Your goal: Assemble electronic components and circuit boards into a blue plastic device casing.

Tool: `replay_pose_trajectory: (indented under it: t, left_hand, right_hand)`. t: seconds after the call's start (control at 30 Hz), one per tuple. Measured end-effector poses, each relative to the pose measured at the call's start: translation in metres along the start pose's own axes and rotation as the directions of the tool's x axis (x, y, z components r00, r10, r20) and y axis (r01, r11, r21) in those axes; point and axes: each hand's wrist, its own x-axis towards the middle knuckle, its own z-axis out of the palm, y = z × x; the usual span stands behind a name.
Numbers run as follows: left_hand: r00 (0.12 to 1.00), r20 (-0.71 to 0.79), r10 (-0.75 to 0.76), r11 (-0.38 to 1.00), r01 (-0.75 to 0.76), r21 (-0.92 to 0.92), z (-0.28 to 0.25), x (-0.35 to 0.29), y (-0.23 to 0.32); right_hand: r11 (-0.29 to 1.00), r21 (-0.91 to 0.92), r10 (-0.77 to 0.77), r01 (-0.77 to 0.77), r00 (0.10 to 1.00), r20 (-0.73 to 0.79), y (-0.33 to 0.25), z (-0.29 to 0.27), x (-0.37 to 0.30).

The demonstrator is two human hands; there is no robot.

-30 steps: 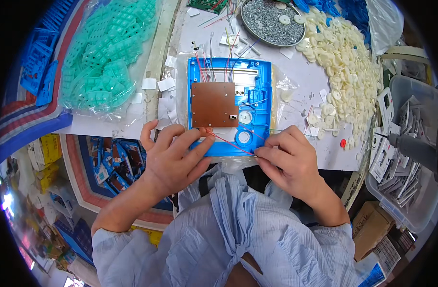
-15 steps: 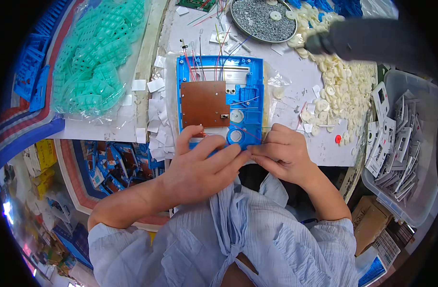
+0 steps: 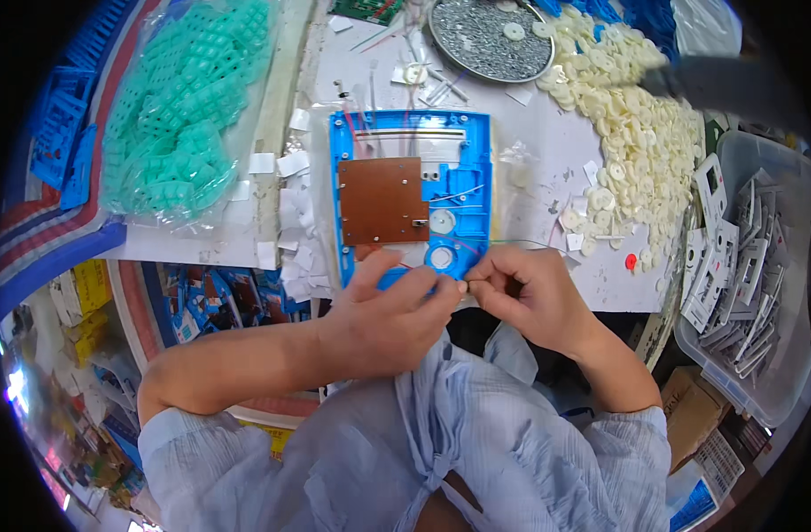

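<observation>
A blue plastic casing [image 3: 479, 197] lies in front of me on the table. A brown circuit board [image 3: 379, 202] covers its left part, with a small switch at the board's lower right corner. Below that is a round blue ring [image 3: 441, 258]. My left hand [image 3: 388, 310] is curled over the casing's near edge, its fingertips against it. At the near right corner, my right hand [image 3: 528, 288] has thumb and forefinger pinched together close to the left fingertips. Thin red and green wires [image 3: 512, 241] run from the casing to that hand; the pinched end itself is hidden.
A bag of green keypads [image 3: 171, 115] lies at the left. Farther back stands a round tray of small screws [image 3: 494, 44]. Cream plastic discs [image 3: 636, 142] are heaped at the right, beside a clear bin [image 3: 782, 372] of grey-white panels. White paper pieces [image 3: 295, 213] lie left of the casing.
My right hand has turned slightly, and a gap now shows between its curled fingers and thumb. My left hand stays at the near edge, with its elbow farther out. The whole view has shifted slightly.
</observation>
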Motion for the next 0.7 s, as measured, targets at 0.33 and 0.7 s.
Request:
replay_pose_trajectory:
  t: [0.33, 0.7]
  left_hand:
    - [0.98, 0.178, -0.087, 0.988, 0.107, -0.107, -0.016, 0.019, -0.01]
    - [0.718, -0.289, -0.634, 0.758, 0.651, -0.045, -0.027, 0.028, -0.112]
  right_hand:
    - [0.903, -0.344, -0.34, 0.258, 0.918, -0.204, -0.033, -0.017, 0.037]
    - [0.727, -0.567, -0.619, 0.387, 0.726, -0.299, -0.041, -0.002, 0.134]
